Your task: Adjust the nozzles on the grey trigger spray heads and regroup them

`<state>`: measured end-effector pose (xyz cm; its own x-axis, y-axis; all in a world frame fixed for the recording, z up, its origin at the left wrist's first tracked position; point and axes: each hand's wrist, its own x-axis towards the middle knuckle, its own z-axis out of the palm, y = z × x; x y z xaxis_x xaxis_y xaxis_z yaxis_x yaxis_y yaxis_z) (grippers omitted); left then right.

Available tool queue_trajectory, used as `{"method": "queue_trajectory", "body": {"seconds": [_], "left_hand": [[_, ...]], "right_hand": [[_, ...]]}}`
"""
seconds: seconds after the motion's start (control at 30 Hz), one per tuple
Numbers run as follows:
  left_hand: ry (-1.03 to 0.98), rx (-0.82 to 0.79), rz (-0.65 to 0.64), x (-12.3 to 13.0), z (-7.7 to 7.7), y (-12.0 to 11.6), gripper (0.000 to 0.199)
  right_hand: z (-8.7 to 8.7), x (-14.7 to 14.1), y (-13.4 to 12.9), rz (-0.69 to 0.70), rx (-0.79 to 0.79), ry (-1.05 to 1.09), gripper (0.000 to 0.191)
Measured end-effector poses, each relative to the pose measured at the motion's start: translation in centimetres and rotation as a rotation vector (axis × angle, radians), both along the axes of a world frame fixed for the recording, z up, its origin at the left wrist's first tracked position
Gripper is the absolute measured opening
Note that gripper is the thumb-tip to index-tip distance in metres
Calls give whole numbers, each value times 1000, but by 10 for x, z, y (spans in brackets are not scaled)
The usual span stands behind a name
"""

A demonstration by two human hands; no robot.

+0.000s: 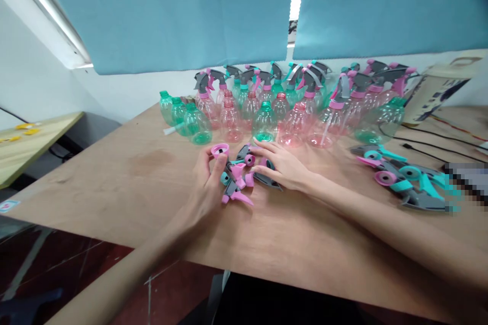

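My left hand (208,175) has its thumb and fingers closed around a spray trigger head, whose pink collar (220,150) faces up toward me. Beside it lies a small pile of grey, pink and teal trigger heads (238,175) on the wooden table. My right hand (284,165) reaches over the right side of that pile, fingers stretched out and apart. Its fingertips are close to a pink collar (249,160); whether they touch it I cannot tell. Part of a grey trigger head (267,181) shows beneath the right palm.
Behind the hands stand several clear green bottles (197,124) and pink bottles (231,124), many with trigger heads fitted. More loose trigger heads (404,177) lie at right, near black cables (453,134) and a beige printed container (434,91). The wooden table (114,188) ends at its front edge.
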<state>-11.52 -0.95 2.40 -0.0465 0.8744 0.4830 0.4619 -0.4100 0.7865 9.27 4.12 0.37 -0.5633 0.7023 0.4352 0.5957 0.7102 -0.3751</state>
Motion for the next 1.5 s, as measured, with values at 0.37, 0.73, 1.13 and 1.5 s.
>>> {"method": "queue_trajectory", "body": {"seconds": [0.37, 0.73, 1.13, 1.5], "left_hand": [[228, 163, -179, 19, 14, -43, 26], [295, -27, -386, 90, 2, -10, 24], [369, 338, -270, 123, 3, 9, 17], [684, 369, -354, 122, -21, 4, 20]], "right_hand": [[12, -22, 6, 172, -146, 150, 49], [29, 90, -37, -82, -474, 540, 33], [0, 119, -61, -303, -207, 679, 14], [-5, 102, -85, -250, 337, 169, 19]]}}
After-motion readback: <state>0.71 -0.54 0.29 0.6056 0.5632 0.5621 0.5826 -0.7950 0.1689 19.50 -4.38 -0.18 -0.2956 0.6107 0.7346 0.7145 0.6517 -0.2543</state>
